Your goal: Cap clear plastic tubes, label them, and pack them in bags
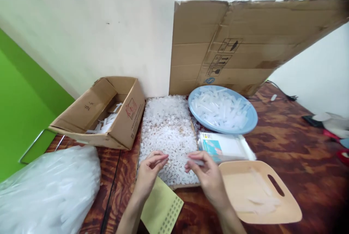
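Note:
Both hands hover over a shallow cardboard tray filled with small white translucent pieces (169, 132). On the left, my left hand (148, 170) has thumb and fingertips pinched together, and anything between them is too small to make out. My right hand (208, 175) is closed on a small clear plastic strip (196, 162), partly covered by the fingers. Below my left hand lies a yellow sheet (160, 205) with rows of grey round dots. Beside my right forearm is a beige cutting board (286, 210) with several clear strips on it.
A blue basin (255, 117) of clear plastic strips stands behind flat plastic packs (231, 146). At left are an open cardboard box (133, 121) with white strips and a bulky plastic bag (51, 186). A large carton (196, 44) leans at the back of the wooden table (321, 175).

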Available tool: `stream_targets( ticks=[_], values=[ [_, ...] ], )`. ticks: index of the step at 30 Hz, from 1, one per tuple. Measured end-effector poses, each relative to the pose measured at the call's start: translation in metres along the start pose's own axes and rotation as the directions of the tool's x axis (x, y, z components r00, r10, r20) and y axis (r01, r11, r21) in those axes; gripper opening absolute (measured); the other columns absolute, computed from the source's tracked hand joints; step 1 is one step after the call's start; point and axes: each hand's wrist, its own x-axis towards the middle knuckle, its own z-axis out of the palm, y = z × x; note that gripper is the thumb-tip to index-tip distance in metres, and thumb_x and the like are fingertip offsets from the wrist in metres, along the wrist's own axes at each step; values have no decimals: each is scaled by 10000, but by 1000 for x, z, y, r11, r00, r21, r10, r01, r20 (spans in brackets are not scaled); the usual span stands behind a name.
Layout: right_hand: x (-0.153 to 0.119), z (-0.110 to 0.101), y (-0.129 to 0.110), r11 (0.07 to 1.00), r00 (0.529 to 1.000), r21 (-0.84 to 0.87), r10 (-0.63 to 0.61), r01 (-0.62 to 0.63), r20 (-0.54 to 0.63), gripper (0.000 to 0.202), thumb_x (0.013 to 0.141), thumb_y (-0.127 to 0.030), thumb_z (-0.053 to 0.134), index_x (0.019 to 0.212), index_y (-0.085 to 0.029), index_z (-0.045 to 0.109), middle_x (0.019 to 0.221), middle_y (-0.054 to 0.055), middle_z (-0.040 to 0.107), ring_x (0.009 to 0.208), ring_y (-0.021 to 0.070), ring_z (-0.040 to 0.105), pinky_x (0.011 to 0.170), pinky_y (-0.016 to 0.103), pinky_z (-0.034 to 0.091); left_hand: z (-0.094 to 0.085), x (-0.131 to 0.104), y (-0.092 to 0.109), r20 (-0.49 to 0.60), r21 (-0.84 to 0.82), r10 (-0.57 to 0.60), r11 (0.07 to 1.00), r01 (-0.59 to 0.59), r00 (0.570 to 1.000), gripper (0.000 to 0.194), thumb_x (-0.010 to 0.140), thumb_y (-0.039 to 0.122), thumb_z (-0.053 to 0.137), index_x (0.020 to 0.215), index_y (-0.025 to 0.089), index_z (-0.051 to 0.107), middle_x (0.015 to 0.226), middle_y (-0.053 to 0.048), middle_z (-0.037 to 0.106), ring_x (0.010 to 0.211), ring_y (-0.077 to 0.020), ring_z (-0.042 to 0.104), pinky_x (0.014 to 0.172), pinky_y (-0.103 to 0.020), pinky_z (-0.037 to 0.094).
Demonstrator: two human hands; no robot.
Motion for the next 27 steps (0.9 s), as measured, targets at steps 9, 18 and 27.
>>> stream_targets(
  ticks=[9, 18, 27],
  values=[
    [9, 33, 50, 987, 987, 128, 80, -98, 137, 303, 780, -439, 858, 905, -203, 715, 1003, 73, 706, 817, 219, 689, 659, 312, 575, -18, -12, 16, -102, 181, 42, 983, -23, 994, 197, 828, 281, 787, 997, 182, 809, 972, -81, 815, 888, -237, 770, 831, -322, 629],
    [7, 34, 31, 928, 887, -285, -89, 239, 453, 219, 1048, -347, 524, 1035, -208, 693, 939, 64, 698, 864, 236, 617, 782, 356, 469, -25, -22, 35, 29, 467, 348, 824, -321, 937, 56, 897, 243, 736, 875, 233, 787, 872, -26, 814, 822, -207, 768, 814, -292, 605],
    [4, 28, 25, 782, 803, -419, -170, 462, 571, 174, 1050, -200, 478, 1048, -202, 652, 956, 68, 685, 915, 250, 553, 812, 368, 426, -30, -19, 34, 157, 548, 418, 717, -431, 895, 96, 938, 207, 666, 925, 228, 758, 879, -34, 803, 818, -192, 761, 794, -269, 592]
  ],
)
